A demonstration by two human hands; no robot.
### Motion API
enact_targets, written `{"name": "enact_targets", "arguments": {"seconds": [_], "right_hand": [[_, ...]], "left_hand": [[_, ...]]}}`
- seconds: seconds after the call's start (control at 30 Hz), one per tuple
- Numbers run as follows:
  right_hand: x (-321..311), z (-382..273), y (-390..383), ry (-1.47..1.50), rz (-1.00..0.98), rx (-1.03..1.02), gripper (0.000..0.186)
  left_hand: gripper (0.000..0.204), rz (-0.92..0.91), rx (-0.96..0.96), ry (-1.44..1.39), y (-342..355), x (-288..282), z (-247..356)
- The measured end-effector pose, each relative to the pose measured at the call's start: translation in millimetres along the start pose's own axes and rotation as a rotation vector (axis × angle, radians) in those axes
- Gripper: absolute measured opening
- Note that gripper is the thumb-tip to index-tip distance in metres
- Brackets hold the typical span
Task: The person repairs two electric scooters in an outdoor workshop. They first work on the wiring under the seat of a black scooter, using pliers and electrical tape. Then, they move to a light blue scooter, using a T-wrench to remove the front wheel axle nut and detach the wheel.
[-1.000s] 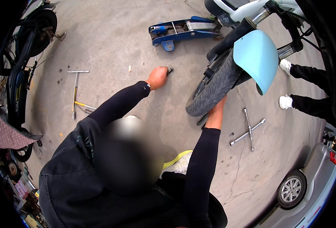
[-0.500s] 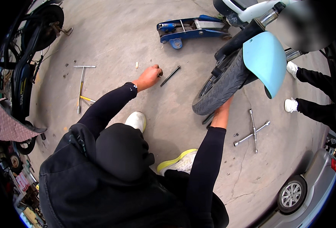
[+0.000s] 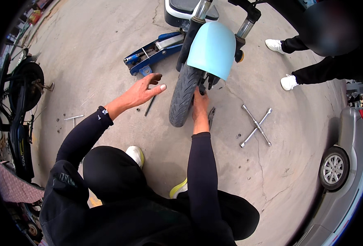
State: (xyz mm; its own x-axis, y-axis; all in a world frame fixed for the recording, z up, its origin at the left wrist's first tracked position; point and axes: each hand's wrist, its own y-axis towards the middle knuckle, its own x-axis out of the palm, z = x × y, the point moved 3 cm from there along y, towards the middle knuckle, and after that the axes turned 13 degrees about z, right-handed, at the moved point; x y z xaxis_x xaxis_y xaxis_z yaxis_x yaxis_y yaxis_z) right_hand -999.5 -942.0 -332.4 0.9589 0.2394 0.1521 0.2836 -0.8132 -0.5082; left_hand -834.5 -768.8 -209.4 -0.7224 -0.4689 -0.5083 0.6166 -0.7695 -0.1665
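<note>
A front wheel (image 3: 180, 96) with a black treaded tyre stands under a light blue mudguard (image 3: 212, 49). My left hand (image 3: 138, 93) is open left of the tyre, fingers and thumb spread, nothing in it. On the floor below that hand lies a long dark bolt (image 3: 150, 106), partly covered by it, with a small dark round piece (image 3: 138, 109) beside it. My right hand (image 3: 200, 102) reaches in at the wheel's right side, below the mudguard, its fingers bent around the wheel and partly hidden. Dark pliers (image 3: 211, 117) lie by my right wrist.
A blue floor jack (image 3: 152, 53) sits behind the wheel. To the right lies a four-way lug wrench (image 3: 256, 126). Another person's white shoes (image 3: 289, 82) are at the upper right, near a grey car (image 3: 345, 164). A T-handle wrench (image 3: 74, 119) and a parked motorbike (image 3: 23, 94) are at left.
My left hand has come away from the floor and opened beside the tyre. The small dark round piece now shows near the bolt. The view has turned, shifting the wheel leftward.
</note>
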Motion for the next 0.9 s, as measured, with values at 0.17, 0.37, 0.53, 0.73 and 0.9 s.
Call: {"name": "enact_targets", "arguments": {"seconds": [0.17, 0.37, 0.53, 0.73, 0.9], "right_hand": [[10.1, -10.4, -26.7, 0.001, -0.025, -0.052, 0.076], [-2.8, 1.4, -15.2, -0.073, -0.112, -0.028, 0.073], [7.8, 6.9, -19.1, 0.193, 0.007, -0.105, 0.067], [7.1, 19.5, -13.0, 0.398, 0.024, -0.153, 0.059], [4.3, 23.7, -15.7, 0.525, 0.116, -0.070, 0.051]], "left_hand": [[0.102, 0.001, -0.077, -0.072, 27.6, 27.5, 97.4], [0.085, 0.128, -0.191, -0.178, 13.2, 36.7, 104.3], [0.075, 0.190, -0.223, -0.126, 12.4, 40.0, 95.5], [0.066, 0.252, -0.147, -0.138, 10.5, 46.8, 96.1], [0.064, 0.262, -0.190, -0.168, 7.5, 46.0, 97.6]]}}
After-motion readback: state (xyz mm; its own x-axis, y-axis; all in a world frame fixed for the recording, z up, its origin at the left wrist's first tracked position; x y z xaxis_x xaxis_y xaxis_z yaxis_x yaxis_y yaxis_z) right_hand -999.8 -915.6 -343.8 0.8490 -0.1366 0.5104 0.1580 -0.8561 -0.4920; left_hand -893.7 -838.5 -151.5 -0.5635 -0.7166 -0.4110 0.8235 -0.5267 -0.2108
